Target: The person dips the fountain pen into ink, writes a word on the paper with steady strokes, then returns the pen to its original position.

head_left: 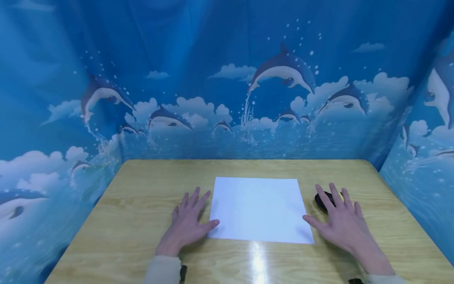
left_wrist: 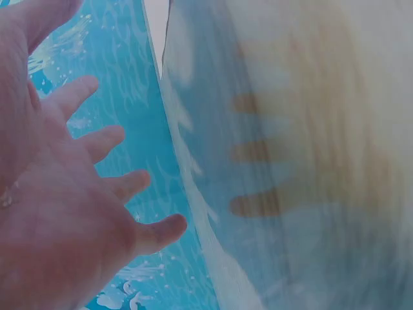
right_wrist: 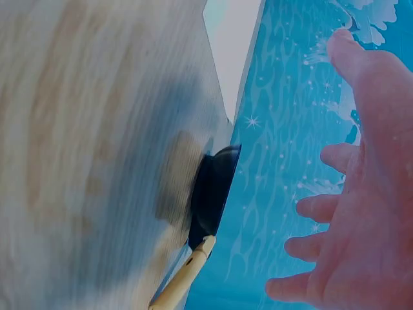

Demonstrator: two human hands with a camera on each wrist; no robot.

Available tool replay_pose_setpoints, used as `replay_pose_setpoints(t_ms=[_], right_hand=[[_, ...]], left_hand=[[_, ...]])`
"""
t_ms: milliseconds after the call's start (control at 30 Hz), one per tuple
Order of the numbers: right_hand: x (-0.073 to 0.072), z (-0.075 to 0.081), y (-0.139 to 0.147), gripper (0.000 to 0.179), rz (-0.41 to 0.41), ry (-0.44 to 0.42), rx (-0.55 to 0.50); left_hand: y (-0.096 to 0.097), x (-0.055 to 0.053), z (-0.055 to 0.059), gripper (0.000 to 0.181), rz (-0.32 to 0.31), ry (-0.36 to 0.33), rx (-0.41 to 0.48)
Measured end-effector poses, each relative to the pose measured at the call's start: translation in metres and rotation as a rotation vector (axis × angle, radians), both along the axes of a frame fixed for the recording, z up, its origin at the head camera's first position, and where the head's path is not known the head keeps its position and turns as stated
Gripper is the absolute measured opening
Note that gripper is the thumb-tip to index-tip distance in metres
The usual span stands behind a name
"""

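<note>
Left hand (head_left: 188, 225): fingers were spread wide — held nothing.
Right hand (head_left: 344, 225): fingers were spread too, empty — above the black tool (right_wrist: 213, 190).
White sheet (head_left: 260, 209): lay on bench (head_left: 134, 197), between hands.
Tool's place: right of sheet, wooden handle showed.

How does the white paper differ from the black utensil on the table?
The white paper is flat and four-sided; the black utensil is thick and rounded, with a tan handle. The paper is mostly uncovered, while in the head view the right hand partly hides the utensil. Both lie on the table.
</note>
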State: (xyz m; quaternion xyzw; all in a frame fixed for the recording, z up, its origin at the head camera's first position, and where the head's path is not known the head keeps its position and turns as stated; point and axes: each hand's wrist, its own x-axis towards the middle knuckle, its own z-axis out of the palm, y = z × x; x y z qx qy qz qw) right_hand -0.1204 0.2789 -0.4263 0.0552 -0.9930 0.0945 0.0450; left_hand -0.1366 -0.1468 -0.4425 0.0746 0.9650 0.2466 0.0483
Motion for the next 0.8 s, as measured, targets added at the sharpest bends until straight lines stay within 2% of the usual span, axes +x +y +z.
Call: replay_pose_setpoints(t_ms=[433, 633, 800], right_hand=[[0.008, -0.005, 0.027, 0.099, -0.039, -0.030, -0.038], [0.011, -0.011, 0.041, 0.100, -0.049, -0.035, -0.038], [0.014, -0.016, 0.054, 0.101, -0.046, -0.022, -0.035]], left_hand=[[0.010, -0.004, 0.001, 0.084, -0.074, -0.028, -0.005], [0.017, -0.008, 0.003, 0.083, -0.138, -0.018, -0.011], [0.022, -0.010, 0.005, 0.083, -0.173, -0.036, -0.027]])
